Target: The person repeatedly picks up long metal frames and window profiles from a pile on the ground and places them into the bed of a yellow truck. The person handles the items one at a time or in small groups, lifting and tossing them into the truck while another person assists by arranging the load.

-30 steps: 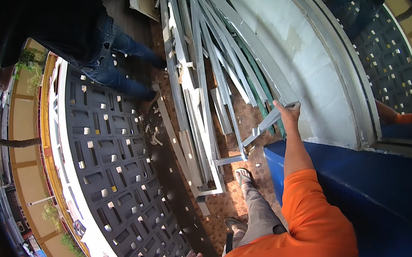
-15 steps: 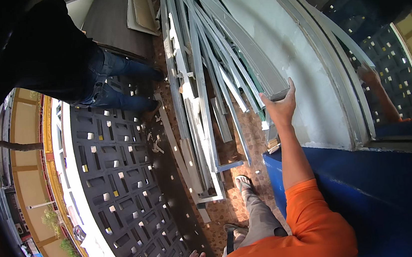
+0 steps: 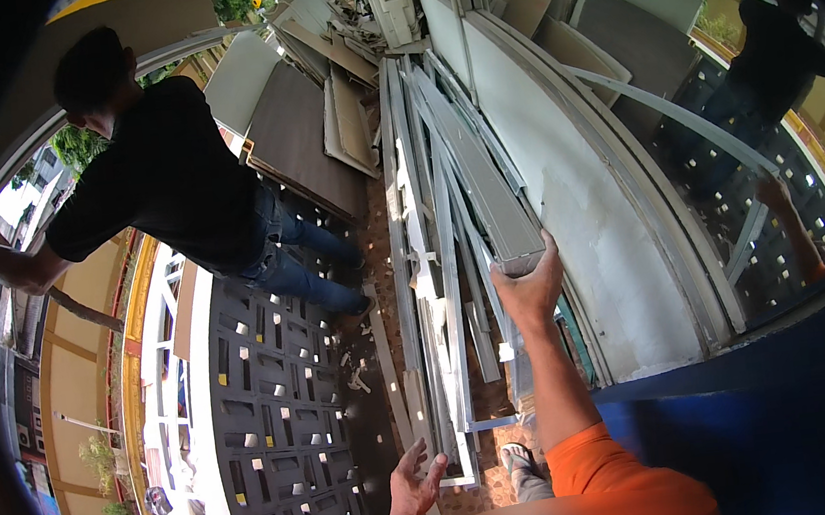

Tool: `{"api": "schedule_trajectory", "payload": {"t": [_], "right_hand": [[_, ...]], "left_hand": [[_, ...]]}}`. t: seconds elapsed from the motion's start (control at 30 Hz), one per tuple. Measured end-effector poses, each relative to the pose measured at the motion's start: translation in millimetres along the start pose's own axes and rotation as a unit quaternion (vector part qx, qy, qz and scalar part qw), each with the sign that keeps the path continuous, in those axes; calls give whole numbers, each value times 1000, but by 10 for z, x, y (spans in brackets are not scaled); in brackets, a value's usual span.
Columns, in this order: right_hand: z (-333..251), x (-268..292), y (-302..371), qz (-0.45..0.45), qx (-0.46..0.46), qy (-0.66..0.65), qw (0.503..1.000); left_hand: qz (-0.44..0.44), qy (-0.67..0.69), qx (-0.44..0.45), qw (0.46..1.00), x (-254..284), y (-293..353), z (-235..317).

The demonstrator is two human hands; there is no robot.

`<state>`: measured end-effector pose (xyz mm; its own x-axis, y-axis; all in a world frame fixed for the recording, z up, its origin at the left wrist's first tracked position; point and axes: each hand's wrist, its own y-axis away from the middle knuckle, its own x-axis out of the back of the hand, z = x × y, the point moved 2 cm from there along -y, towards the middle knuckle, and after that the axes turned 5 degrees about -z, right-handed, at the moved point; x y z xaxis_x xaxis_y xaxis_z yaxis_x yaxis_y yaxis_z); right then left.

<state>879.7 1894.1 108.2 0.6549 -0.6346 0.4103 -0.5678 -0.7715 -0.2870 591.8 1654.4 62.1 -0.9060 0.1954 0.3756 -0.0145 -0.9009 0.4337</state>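
My right hand is closed round the near end of a wide, flat, grey profile. The thumb and fingers reach along its two sides. This profile slants away from me over a pile of long metal profiles, beside the white panel on the right. Lower down, nearer to me, my left hand hangs with its fingers spread and holds nothing. It is by the near ends of the pale frame pieces on the floor.
A person in a black shirt and jeans stands far left by a dark perforated block wall. Boards lean at the back near a heap of scrap. A blue ledge and a reflecting window border my right side.
The view has tilted up, showing more of the far end. My right hand keeps hold of the grey profile. My left hand has come further into view, fingers spread.
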Motion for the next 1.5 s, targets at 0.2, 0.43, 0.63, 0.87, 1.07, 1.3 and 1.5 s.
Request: {"api": "schedule_trajectory", "payload": {"t": [0.2, 0.43, 0.63, 0.87, 1.07, 1.3, 1.5], "right_hand": [[-111, 186, 742, 1, -68, -60, 996], [-84, 317, 1375, -79, -87, -114, 987], [-20, 280, 1571, -166, -35, -119, 978], [-77, 242, 1696, -251, 8, -86, 964], [-427, 349, 1834, -293, 31, -92, 951], [-980, 434, 2396, -335, 42, -141, 931], [-1357, 693, 3762, -467, 23, -220, 856]], "left_hand": [[62, 34, -190, 979, 177, -714, 1597], [-54, -26, -75, 995, 107, -1491, 2343], [-46, -189, -12, 981, -337, -2019, 2100], [-11, -361, 85, 929, -417, -1929, 1734], [5, -368, 104, 924, -55, -1690, 1642], [36, -413, 97, 905, 497, -865, 1708], [68, -464, 54, 882, 1149, 642, 1099]]}}
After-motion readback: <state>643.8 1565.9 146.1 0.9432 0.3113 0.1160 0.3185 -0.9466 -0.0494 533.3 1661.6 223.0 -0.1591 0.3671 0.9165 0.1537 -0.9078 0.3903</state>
